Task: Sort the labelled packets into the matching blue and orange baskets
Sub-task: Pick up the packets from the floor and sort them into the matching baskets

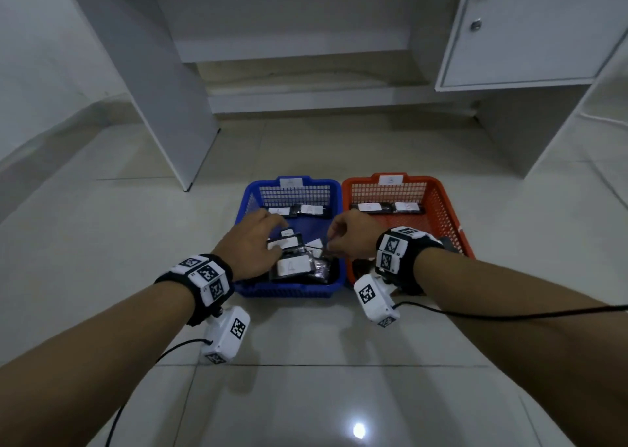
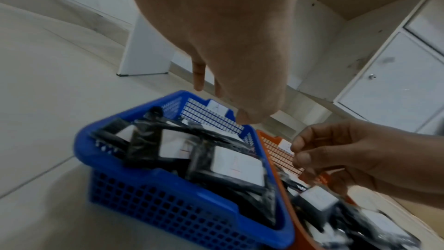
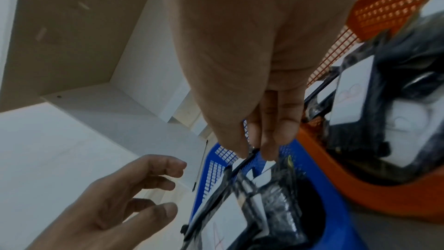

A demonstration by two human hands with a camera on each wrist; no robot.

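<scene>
The blue basket point(image 1: 292, 290) on the left holds several black packets with white labels; one marked A point(image 1: 294, 266) lies near its front. The orange basket point(image 1: 448, 215) beside it holds labelled packets point(image 1: 368, 207) along its far wall. My right hand point(image 1: 329, 246) hovers over the blue basket's right side, and in the right wrist view its thumb and fingers point(image 3: 269, 147) pinch the thin black edge of a packet point(image 3: 240, 165). My left hand point(image 1: 280, 237) is spread above the packets at the basket's left with fingers relaxed point(image 3: 168, 210), holding nothing.
Both baskets stand side by side on a pale tiled floor point(image 1: 306, 395). A white desk panel point(image 1: 163, 106) rises behind on the left and a white cabinet with a door point(image 1: 526, 32) on the right. Cables trail from both wrist cameras.
</scene>
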